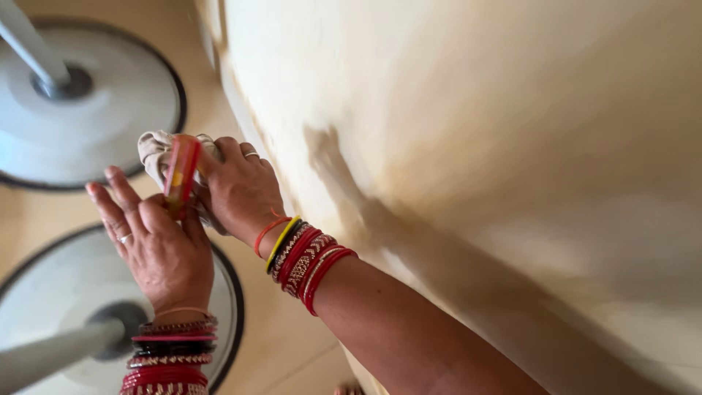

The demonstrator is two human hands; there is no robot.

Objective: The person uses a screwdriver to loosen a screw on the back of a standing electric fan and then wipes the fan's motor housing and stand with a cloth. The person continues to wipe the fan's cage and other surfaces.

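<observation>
The cloth [155,155] is pale beige; the small item [180,170] against it is red with yellow. Bangles [303,257] are red, gold-patterned, yellow and black. Two round bases [110,110] are grey-white, black-rimmed. The desk [475,146] is cream.

Cream tabletop [475,110] bare and blurred, tan floor [278,344] below, two round grey stand bases [110,102] resting on it

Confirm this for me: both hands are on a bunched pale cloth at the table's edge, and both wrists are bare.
Not quite. The head view shows the left hand and right hand on the bunched pale cloth at the table edge, but both wrists carry stacked bangles, mostly red.
</observation>
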